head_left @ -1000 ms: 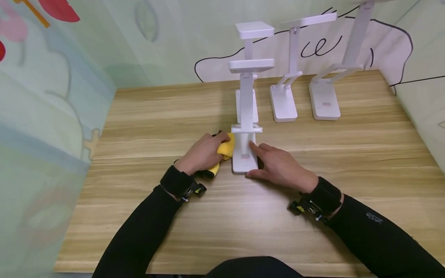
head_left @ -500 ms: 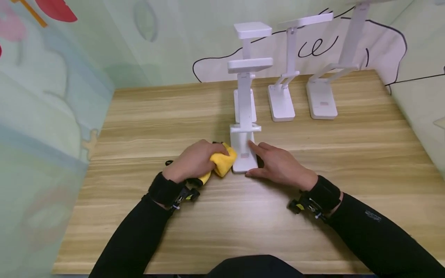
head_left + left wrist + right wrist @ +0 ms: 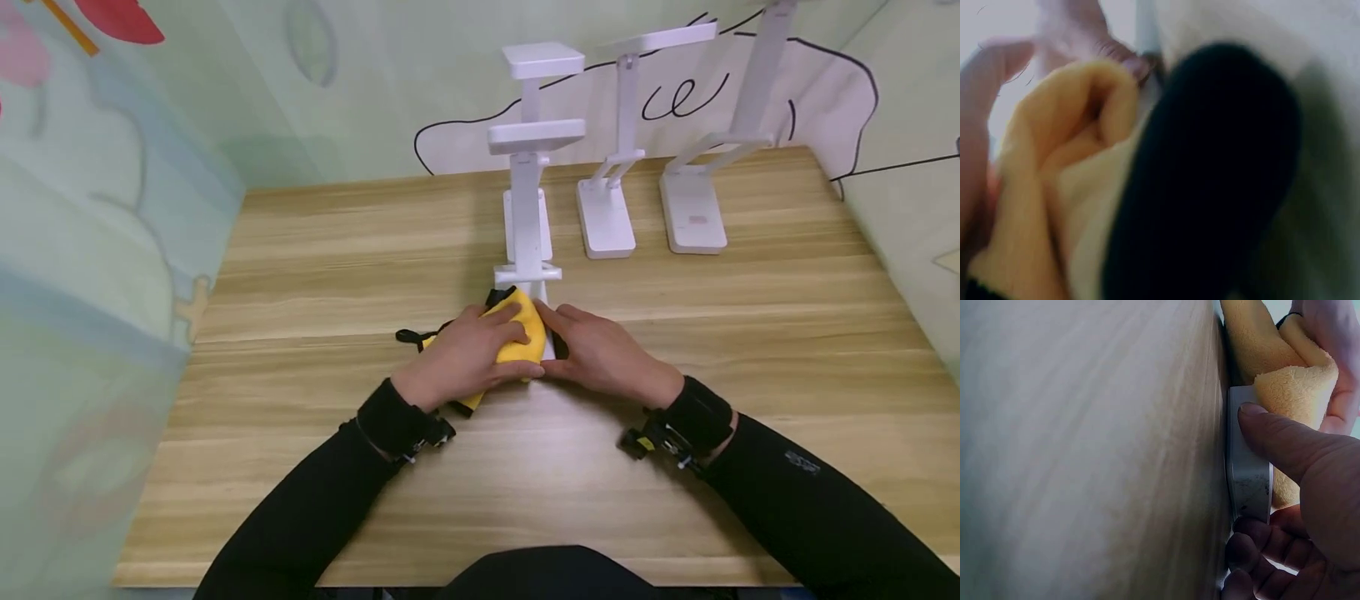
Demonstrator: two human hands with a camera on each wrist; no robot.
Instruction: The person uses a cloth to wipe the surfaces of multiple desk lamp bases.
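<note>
A white folding desk lamp [image 3: 526, 221] stands in front of me in the head view, upright on its flat base [image 3: 1251, 478]. My left hand [image 3: 472, 354] holds a yellow cloth with black edging [image 3: 532, 327] against the top of that base, covering most of it. From the right, my right hand [image 3: 607, 352] grips the base, thumb on the front end and the other fingers along the side. Dark smudges mark the base's end in the right wrist view. In the left wrist view, the cloth's folds [image 3: 1079, 125] and a black strip are blurred and close.
Directly behind this lamp stands another white lamp [image 3: 543, 60]. Two more lamps, one in the middle [image 3: 606, 218] and one at the right [image 3: 693, 212], stand along the back of the wooden table [image 3: 337, 250]. A painted wall [image 3: 360, 83] rises behind them.
My left hand drew back to the left with the cloth, then moved right, and the cloth now lies over the lamp's base. The right hand stays at the base.
</note>
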